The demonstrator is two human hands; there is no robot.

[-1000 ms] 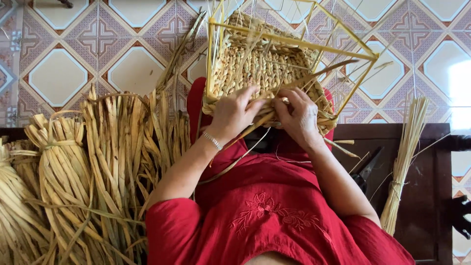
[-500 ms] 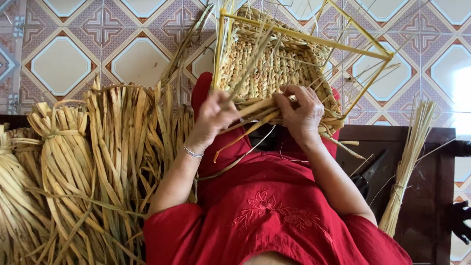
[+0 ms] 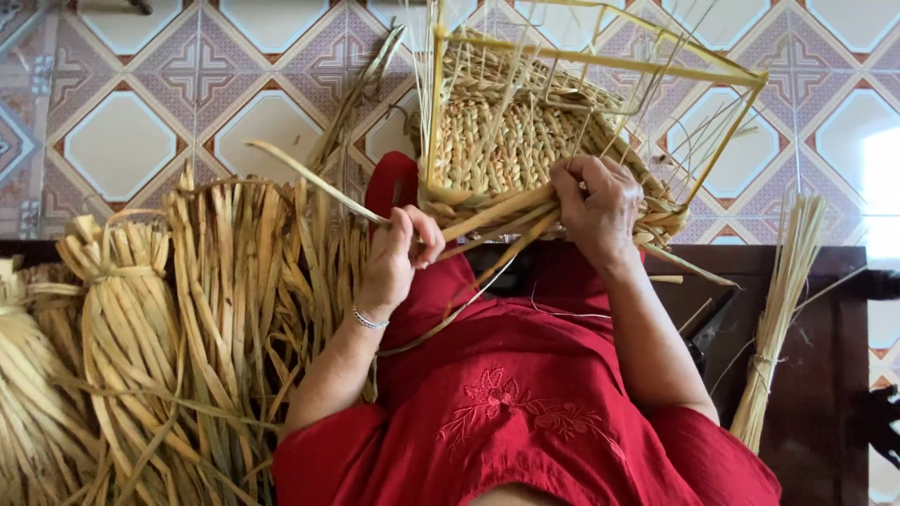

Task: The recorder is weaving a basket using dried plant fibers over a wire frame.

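The left hand (image 3: 398, 258) has its fingers closed tight on one long dry strand (image 3: 319, 183). The strand runs up and away to the left from the fingers, slanting over the tied bundles of dry leaves (image 3: 169, 319). The right hand (image 3: 595, 206) has its fingers curled and pressed on the flat strands at the near edge of the half-woven basket (image 3: 506, 141). The basket sits just past the fingertips, inside a yellow wire frame (image 3: 600, 64), tipped toward the person. A thin bundle of stalks (image 3: 783, 309) stands right of the right hand.

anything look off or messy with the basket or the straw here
Nothing looks damaged or spilled. The half-woven basket on its yellow wire frame has loose strand ends sticking out unevenly, held by the left hand and right hand. The straw bundles lie tied.
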